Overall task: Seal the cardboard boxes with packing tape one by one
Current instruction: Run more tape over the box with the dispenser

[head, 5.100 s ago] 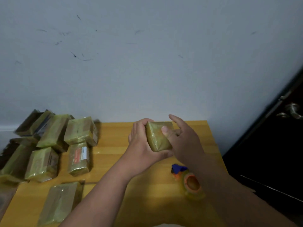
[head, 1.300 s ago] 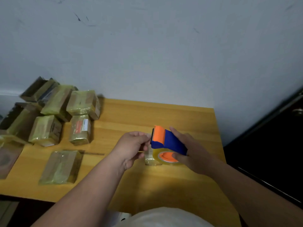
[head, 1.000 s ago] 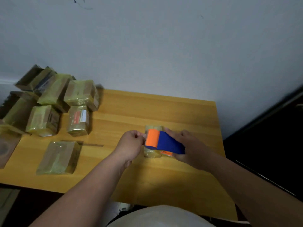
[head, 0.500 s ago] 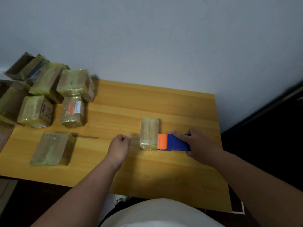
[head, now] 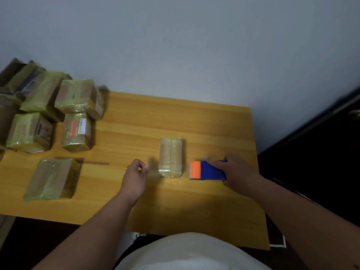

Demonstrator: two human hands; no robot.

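A yellow wooden counter (head: 175, 117) stands against a pale grey wall (head: 175, 45), with a dark door (head: 319, 152) and its metal handle (head: 355, 114) at the right and dark floor (head: 29, 240) below.

Label w/ print on one taped box (head: 77, 131), too small to read.

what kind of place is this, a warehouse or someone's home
Probably a small home packing corner, not a warehouse: one yellow wooden table against a plain grey wall, a dark door alongside, and a pile of tape-wrapped cardboard boxes.
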